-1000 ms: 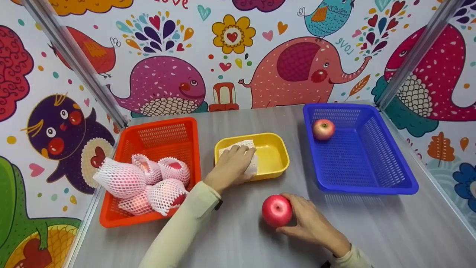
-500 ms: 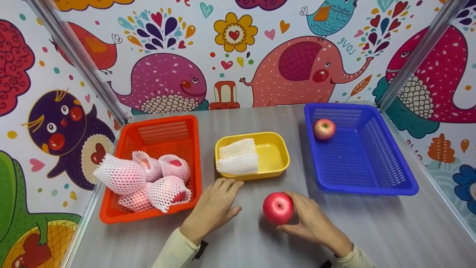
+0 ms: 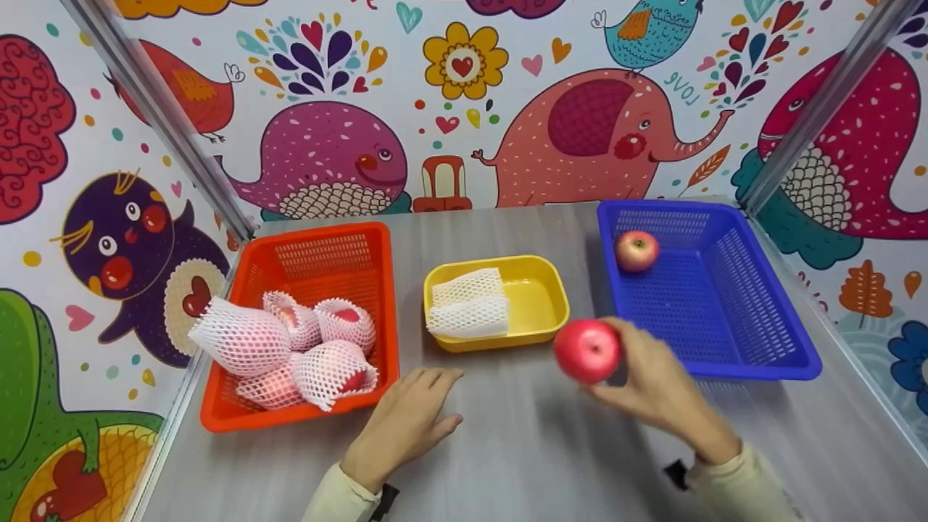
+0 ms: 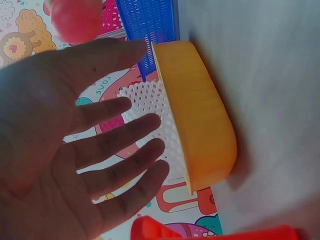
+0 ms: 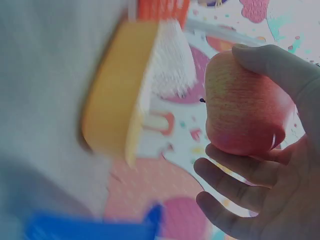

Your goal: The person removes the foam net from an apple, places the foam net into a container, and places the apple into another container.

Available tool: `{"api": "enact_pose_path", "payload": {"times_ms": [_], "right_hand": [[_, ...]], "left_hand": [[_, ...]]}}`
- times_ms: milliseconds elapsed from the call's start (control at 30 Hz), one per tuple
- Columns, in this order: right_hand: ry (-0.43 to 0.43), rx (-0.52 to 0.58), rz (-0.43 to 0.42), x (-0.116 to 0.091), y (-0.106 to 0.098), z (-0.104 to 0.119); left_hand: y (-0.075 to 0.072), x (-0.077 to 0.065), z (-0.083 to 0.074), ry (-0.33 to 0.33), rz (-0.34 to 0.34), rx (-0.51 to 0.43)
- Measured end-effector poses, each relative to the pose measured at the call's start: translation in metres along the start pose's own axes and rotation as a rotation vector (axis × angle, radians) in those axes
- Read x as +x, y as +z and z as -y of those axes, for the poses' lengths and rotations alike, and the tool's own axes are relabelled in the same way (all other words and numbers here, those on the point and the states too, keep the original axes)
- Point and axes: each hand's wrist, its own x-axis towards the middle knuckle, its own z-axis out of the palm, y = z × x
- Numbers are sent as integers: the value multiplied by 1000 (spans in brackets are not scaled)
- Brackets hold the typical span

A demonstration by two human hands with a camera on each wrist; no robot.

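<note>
My right hand (image 3: pixel 656 380) grips a red apple (image 3: pixel 589 351), raised over the table just left of the blue basket (image 3: pixel 754 375). In the right wrist view the thumb lies on one side of the apple (image 5: pixel 245 107) and fingers on the other. My left hand (image 3: pixel 406 420) holds nothing, its fingers spread, between the red basket and the yellow tray. White foam fruit nets (image 3: pixel 470 312) lie in the left half of the yellow tray (image 3: pixel 540 337). In the left wrist view the open palm (image 4: pixel 90 135) faces that tray.
At the left, a red basket (image 3: pixel 384 290) holds several apples in foam nets (image 3: pixel 243 337). One bare apple (image 3: pixel 637 251) sits in the blue basket's far left corner. Patterned walls with metal corner posts (image 3: pixel 819 109) enclose the table.
My left hand has left the foam nets in the yellow tray and drawn back toward me, empty. My right hand has lifted the red apple and carried it rightward and away from me.
</note>
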Motion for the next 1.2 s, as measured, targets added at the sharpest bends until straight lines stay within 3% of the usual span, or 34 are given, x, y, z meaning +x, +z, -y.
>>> {"api": "enact_pose_path", "payload": {"times_ms": [267, 433, 600, 767, 1033, 1200], "right_hand": [[322, -13, 149, 55, -64, -56], [477, -55, 192, 86, -82, -111], [618, -95, 302, 104, -78, -161], [733, -74, 404, 106, -63, -195], [805, -104, 494, 103, -42, -216], [864, -85, 506, 98, -36, -222]], "left_hand": [[-2, 0, 1, -20, 9, -36], [-2, -1, 1, -34, 45, -79], [-2, -4, 1, -39, 51, -90], [-1, -4, -1, -33, 59, -86], [0, -4, -4, -12, 54, -79], [0, -3, -5, -30, 104, -107]]}}
